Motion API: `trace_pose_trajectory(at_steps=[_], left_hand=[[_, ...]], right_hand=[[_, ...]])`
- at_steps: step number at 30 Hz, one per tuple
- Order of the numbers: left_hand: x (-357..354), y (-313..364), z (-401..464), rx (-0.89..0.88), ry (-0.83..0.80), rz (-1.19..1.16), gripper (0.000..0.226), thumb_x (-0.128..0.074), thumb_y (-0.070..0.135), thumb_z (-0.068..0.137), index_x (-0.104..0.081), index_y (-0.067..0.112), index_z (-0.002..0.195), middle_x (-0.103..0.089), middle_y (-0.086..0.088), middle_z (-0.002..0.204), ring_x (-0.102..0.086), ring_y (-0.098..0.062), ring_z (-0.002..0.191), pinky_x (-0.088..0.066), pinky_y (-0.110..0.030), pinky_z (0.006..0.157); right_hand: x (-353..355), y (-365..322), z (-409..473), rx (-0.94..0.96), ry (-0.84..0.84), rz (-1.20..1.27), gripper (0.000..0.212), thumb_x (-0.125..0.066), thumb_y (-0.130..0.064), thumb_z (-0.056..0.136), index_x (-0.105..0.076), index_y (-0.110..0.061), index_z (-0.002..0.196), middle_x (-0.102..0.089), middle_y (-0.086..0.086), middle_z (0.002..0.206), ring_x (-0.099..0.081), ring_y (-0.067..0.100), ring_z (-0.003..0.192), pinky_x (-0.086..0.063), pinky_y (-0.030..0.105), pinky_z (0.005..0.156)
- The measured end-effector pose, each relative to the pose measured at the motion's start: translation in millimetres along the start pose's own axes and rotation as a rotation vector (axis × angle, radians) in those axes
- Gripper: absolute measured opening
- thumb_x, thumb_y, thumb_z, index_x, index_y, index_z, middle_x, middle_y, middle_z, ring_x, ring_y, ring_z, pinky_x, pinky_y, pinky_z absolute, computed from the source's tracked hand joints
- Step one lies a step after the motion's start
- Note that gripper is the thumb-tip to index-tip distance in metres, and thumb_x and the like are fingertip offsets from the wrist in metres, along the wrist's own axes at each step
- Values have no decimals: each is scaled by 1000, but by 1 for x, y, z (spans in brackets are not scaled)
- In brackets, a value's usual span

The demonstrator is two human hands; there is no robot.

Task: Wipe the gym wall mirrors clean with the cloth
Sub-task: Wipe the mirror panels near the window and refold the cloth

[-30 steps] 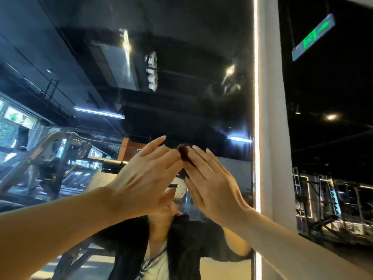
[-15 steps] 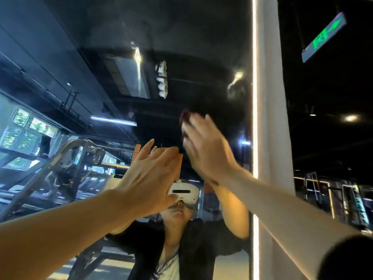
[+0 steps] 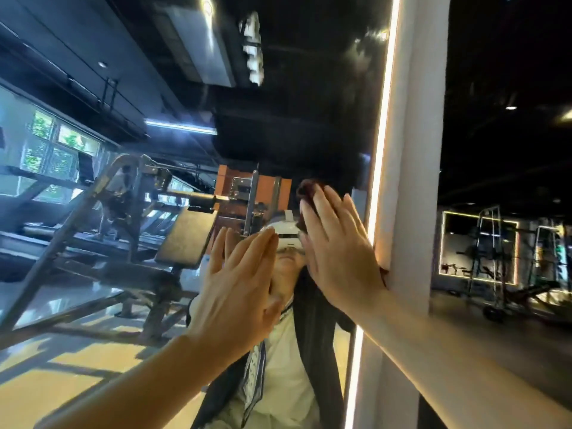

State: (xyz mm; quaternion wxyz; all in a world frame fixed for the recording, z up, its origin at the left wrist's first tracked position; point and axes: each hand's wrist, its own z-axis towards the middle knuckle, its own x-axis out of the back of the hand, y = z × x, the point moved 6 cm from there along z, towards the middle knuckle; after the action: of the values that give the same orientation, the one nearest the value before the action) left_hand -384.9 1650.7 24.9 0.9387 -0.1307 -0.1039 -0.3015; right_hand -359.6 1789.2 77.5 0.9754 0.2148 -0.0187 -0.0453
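The wall mirror (image 3: 130,72) fills the left and middle of the head view, reflecting gym machines and a person. My right hand (image 3: 339,249) lies flat against the glass near its right edge, pressing a dark maroon cloth (image 3: 306,190) under the palm; cloth shows past the fingertips and at the wrist. My left hand (image 3: 238,289) is flat on the mirror just left of it, fingers together pointing up, with nothing in it.
A lit LED strip (image 3: 382,119) runs down the mirror's right edge beside a pale pillar (image 3: 421,150). Right of the pillar is a dark gym area with a rack (image 3: 492,252) and a glowing framed mirror.
My right hand with the cloth went up the glass, then came back down and right, close to the lit strip. My left hand stayed flat on the mirror. The camera tilted lower.
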Motion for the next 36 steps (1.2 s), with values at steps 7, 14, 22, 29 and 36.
trace_pose_trajectory(at_steps=[7,14,22,29,36], left_hand=[[-33,36,-123,143,-229,-123,108,-96,29,52,-48,1,145,-48,-13,150,-50,-29,135,-27,-62,116],[-33,42,-169,159,-330,-180,106,-94,20,55,-43,6,147,-40,-9,154,-53,-23,130,-2,-55,123],[-51,40,-232,228,-346,-184,124,-93,5,55,-22,12,155,-29,-10,159,-36,-23,136,-18,-62,114],[-54,49,-286,339,-490,-249,112,-75,-14,66,-22,18,159,-14,-4,167,-29,-21,145,-6,-63,116],[-47,21,-329,379,-565,-241,117,-80,-16,59,-25,19,156,-23,-5,163,-50,-29,132,-25,-73,109]], right_hand=[[5,-81,-193,382,-295,-6,41,-61,-18,96,-55,-22,137,-60,-1,140,-43,21,137,-31,43,113],[19,-18,-98,-55,-111,-4,50,-59,-9,101,-45,-6,148,-46,14,153,-38,33,145,-25,43,121],[-6,-78,-170,90,-58,-13,41,-50,-15,107,-45,-4,146,-51,19,147,-46,35,138,-29,46,120],[7,-142,-349,529,-411,6,46,-37,-2,103,-35,-6,149,-50,8,150,-39,28,143,-27,44,117],[18,-121,-291,269,-319,247,44,-61,-4,97,-53,-8,141,-55,13,144,-51,30,134,-46,45,109]])
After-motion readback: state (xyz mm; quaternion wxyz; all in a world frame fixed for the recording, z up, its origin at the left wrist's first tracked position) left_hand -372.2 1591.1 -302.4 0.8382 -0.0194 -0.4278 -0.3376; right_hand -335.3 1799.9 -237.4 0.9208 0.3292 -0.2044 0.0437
